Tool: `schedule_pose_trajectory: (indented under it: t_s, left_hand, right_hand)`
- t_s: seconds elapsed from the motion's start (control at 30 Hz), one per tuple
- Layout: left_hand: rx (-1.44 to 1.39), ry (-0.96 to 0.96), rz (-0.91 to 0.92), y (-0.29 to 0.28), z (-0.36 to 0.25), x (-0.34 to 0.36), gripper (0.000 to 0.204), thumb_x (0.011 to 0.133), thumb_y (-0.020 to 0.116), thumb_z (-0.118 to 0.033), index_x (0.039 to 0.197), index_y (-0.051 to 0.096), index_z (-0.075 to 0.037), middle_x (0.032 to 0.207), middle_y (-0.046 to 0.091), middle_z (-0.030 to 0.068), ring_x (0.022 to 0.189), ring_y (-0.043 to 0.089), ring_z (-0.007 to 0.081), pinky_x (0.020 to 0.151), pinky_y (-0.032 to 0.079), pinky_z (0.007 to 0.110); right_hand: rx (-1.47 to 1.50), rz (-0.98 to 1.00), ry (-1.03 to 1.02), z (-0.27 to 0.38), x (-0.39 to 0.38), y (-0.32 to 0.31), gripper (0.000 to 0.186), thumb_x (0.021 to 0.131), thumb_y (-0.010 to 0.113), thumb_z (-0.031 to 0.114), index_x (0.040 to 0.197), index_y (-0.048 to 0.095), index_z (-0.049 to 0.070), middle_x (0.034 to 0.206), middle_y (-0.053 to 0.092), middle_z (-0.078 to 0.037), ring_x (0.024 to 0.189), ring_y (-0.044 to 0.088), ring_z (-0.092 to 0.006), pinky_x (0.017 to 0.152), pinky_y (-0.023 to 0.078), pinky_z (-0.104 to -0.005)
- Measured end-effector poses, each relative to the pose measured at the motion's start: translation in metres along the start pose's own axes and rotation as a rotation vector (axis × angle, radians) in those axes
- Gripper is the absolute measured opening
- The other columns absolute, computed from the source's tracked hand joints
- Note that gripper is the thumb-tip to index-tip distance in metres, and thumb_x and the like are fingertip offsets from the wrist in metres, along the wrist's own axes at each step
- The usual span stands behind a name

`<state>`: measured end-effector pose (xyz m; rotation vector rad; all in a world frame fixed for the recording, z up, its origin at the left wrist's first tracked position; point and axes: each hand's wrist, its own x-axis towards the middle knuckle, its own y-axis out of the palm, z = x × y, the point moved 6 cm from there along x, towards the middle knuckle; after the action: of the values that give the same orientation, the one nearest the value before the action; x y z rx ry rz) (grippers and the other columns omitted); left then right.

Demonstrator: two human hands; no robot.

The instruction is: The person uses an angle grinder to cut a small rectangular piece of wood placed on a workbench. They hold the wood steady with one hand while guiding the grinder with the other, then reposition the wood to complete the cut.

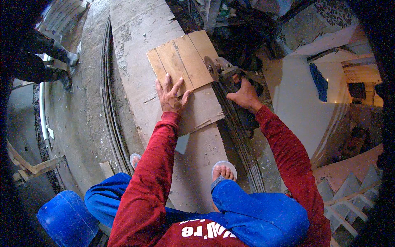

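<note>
A tan, wood-look tile with dark lines across it lies on a dusty board. My left hand presses on the tile's near edge, fingers spread flat and gripping nothing. To its right, my right hand is wrapped round the body of an angle grinder. The grinder's round disc stands on edge at the tile's right side. Whether it spins or touches the tile, I cannot tell. Part of the grinder's body is hidden behind my fingers.
Long thin strips run along the board's right side, and more strips along its left. A blue container stands at my lower left. Another person's boots show at the upper left. My sandalled foot rests on the board.
</note>
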<state>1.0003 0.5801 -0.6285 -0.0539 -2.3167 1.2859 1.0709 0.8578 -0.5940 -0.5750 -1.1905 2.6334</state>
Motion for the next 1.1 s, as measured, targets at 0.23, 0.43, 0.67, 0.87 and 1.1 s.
schedule_pose_trajectory:
  t_s: [0.23, 0.43, 0.67, 0.87, 1.1]
  left_hand:
    - [0.016, 0.001, -0.008, 0.001, 0.000, 0.001, 0.051, 0.073, 0.079, -0.045, 0.119, 0.069, -0.025, 0.147, 0.044, 0.0144, 0.138, 0.026, 0.0515, 0.115, 0.026, 0.054]
    - [0.009, -0.011, 0.009, -0.001, -0.001, 0.001, 0.051, 0.073, 0.080, -0.043, 0.119, 0.069, -0.025, 0.147, 0.043, 0.0143, 0.138, 0.025, 0.0512, 0.115, 0.025, 0.054]
    - [-0.006, -0.034, 0.018, -0.003, -0.004, 0.001, 0.052, 0.073, 0.080, -0.042, 0.120, 0.068, -0.024, 0.147, 0.043, 0.0146, 0.138, 0.024, 0.0515, 0.115, 0.025, 0.054]
    - [-0.018, -0.014, 0.002, -0.001, -0.002, 0.000, 0.052, 0.074, 0.079, -0.043, 0.121, 0.068, -0.024, 0.147, 0.043, 0.0153, 0.137, 0.025, 0.0522, 0.115, 0.025, 0.055]
    - [0.064, 0.049, 0.075, -0.006, 0.000, -0.002, 0.056, 0.076, 0.077, -0.040, 0.127, 0.061, -0.022, 0.145, 0.043, 0.0163, 0.137, 0.026, 0.0514, 0.113, 0.027, 0.056]
  right_hand:
    - [0.013, 0.011, -0.004, 0.004, -0.004, -0.003, 0.067, 0.060, 0.077, 0.031, 0.115, 0.053, 0.000, 0.113, 0.062, -0.020, 0.108, 0.061, -0.0357, 0.096, 0.046, -0.0392]
    - [0.034, 0.024, -0.038, 0.005, -0.004, -0.003, 0.064, 0.061, 0.077, 0.029, 0.113, 0.053, 0.001, 0.110, 0.062, -0.018, 0.105, 0.061, -0.0339, 0.095, 0.046, -0.0382]
    - [0.028, -0.012, -0.039, -0.012, -0.003, 0.006, 0.065, 0.061, 0.078, 0.027, 0.115, 0.053, 0.001, 0.108, 0.062, -0.016, 0.103, 0.061, -0.0314, 0.094, 0.046, -0.0371]
    - [0.163, -0.073, -0.076, -0.013, -0.004, -0.008, 0.070, 0.059, 0.081, 0.025, 0.118, 0.052, 0.000, 0.111, 0.063, -0.016, 0.104, 0.061, -0.0302, 0.094, 0.046, -0.0379]
    - [0.206, -0.259, -0.196, 0.008, -0.008, -0.049, 0.071, 0.058, 0.083, 0.023, 0.118, 0.054, 0.000, 0.110, 0.062, -0.014, 0.102, 0.061, -0.0284, 0.093, 0.047, -0.0368]
